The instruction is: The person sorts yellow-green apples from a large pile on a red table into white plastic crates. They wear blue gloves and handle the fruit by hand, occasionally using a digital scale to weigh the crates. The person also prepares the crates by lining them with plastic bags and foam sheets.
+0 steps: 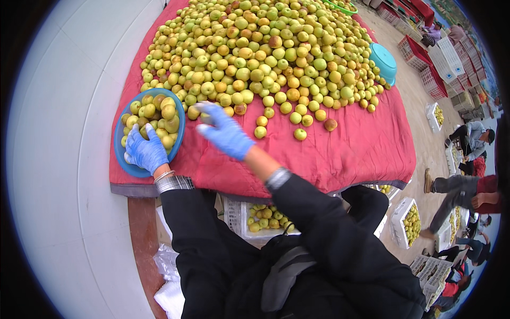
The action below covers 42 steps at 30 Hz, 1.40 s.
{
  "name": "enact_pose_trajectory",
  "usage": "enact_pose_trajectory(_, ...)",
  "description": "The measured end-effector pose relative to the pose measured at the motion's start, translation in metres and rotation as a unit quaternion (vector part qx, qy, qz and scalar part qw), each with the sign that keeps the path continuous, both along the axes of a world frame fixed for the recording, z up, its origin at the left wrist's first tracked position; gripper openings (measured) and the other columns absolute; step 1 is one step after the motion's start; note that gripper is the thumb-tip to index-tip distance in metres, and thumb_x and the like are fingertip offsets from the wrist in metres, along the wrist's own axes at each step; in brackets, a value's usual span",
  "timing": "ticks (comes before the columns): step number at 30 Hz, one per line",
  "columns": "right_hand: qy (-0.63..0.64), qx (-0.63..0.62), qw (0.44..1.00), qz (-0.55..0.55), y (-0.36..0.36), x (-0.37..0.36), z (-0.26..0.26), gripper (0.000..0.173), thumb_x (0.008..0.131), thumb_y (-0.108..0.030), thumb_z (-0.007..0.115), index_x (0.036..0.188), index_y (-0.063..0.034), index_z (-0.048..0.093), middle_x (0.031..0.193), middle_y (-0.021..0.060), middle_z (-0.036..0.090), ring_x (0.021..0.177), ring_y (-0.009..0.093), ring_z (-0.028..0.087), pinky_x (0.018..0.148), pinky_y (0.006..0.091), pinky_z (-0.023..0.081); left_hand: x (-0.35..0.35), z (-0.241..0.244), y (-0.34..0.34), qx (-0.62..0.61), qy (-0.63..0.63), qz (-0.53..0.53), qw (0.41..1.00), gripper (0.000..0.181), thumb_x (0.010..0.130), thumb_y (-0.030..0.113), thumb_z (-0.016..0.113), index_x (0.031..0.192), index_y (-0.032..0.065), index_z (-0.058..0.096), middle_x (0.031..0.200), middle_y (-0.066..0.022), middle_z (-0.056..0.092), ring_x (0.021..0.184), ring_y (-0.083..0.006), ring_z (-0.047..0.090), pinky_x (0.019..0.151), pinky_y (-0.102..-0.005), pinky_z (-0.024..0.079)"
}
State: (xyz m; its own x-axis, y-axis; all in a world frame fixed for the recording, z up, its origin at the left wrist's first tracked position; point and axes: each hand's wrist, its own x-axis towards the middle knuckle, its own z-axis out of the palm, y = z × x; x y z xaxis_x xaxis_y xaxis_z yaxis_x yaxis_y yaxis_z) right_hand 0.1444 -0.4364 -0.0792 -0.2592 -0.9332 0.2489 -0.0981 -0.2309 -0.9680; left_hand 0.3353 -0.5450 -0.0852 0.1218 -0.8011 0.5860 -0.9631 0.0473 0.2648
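A large heap of yellow-green jujube-like fruits (275, 56) lies on a red quilted cloth (358, 139). At the cloth's left edge is a blue plastic basin (180, 137) partly filled with the same fruits. My left hand (146, 150), in a blue glove with pale fingertips, rests on the fruits in the basin; whether its fingers grip one cannot be told. Right of the basin, my right hand (225, 131), gloved alike and slightly blurred, reaches over the near edge of the heap. Its thumb and fingers are spread beside a fruit; a firm hold does not show.
A turquoise basin (383, 63) leans at the heap's right side. Below the cloth's near edge sits a white crate of fruits (247, 231). A white wall (51, 119) runs along the left. Boxes of fruit (410, 223), stacked crates and several people are at the right.
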Motion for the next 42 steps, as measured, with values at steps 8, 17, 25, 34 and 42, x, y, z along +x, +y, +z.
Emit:
enact_pose_trajectory(8, 0.487, 0.133, 0.808, -0.305, 0.065, -0.205, -0.039, 0.034, 0.084, -0.014, 0.064, 0.119, -0.0117, 0.064, 0.124, 0.013, 0.058, 0.096, 0.034, 0.062, 0.091, 0.0419, 0.051, -0.102, 0.037, 0.065, -0.01, 0.145, -0.37, 0.918, 0.043, 0.088, 0.025, 0.065, 0.129, 0.0106, 0.058, 0.129, -0.0128, 0.056, 0.124, -0.0303, 0.051, 0.106, -0.0433, 0.037)
enact_pose_trajectory(17, 0.485, 0.404, 0.757, -0.166, 0.075, -0.194, -0.025, 0.037, 0.088, -0.013, 0.056, 0.124, -0.0203, 0.059, 0.131, 0.0136, 0.051, 0.105, 0.036, 0.063, 0.084, 0.0478, 0.053, -0.186, -0.054, 0.085, 0.144, -0.015, -0.462, 0.875, 0.058, 0.086, 0.018, 0.063, 0.141, 0.0088, 0.046, 0.142, -0.0192, 0.047, 0.122, -0.0371, 0.052, 0.1, -0.0439, 0.045)
enact_pose_trajectory(25, 0.425, 0.089, 0.867, -0.245, 0.147, -0.169, -0.053, 0.018, 0.081, -0.009, 0.061, 0.096, -0.0173, 0.066, 0.105, 0.01, 0.061, 0.094, 0.03, 0.062, 0.078, 0.042, 0.053, -0.204, -0.05, 0.092, 0.302, -0.058, -0.364, 0.879, 0.045, 0.083, 0.024, 0.07, 0.122, 0.0062, 0.057, 0.12, -0.0209, 0.052, 0.101, -0.0399, 0.06, 0.083, -0.0477, 0.052)
enact_pose_trajectory(34, 0.463, 0.461, 0.723, -0.226, 0.204, -0.256, -0.029, 0.058, 0.085, -0.048, 0.067, 0.133, -0.0175, 0.055, 0.092, 0.0127, 0.071, 0.076, 0.026, 0.069, 0.067, 0.0359, 0.055, -0.19, -0.022, 0.128, 0.319, 0.138, -0.479, 0.806, 0.028, 0.082, 0.012, 0.068, 0.109, 0.0136, 0.065, 0.086, -0.009, 0.063, 0.077, -0.0277, 0.064, 0.072, -0.0398, 0.053)
enact_pose_trajectory(42, 0.058, 0.332, 0.919, -0.202, 0.263, -0.25, -0.016, 0.047, 0.083, -0.029, 0.071, 0.124, -0.01, 0.056, 0.104, 0.0126, 0.066, 0.098, 0.024, 0.065, 0.091, 0.0387, 0.052, -0.19, -0.023, 0.135, 0.399, -0.006, -0.438, 0.805, 0.034, 0.088, 0.018, 0.061, 0.122, 0.0161, 0.065, 0.089, -0.0096, 0.069, 0.08, -0.0263, 0.068, 0.074, -0.0385, 0.054)
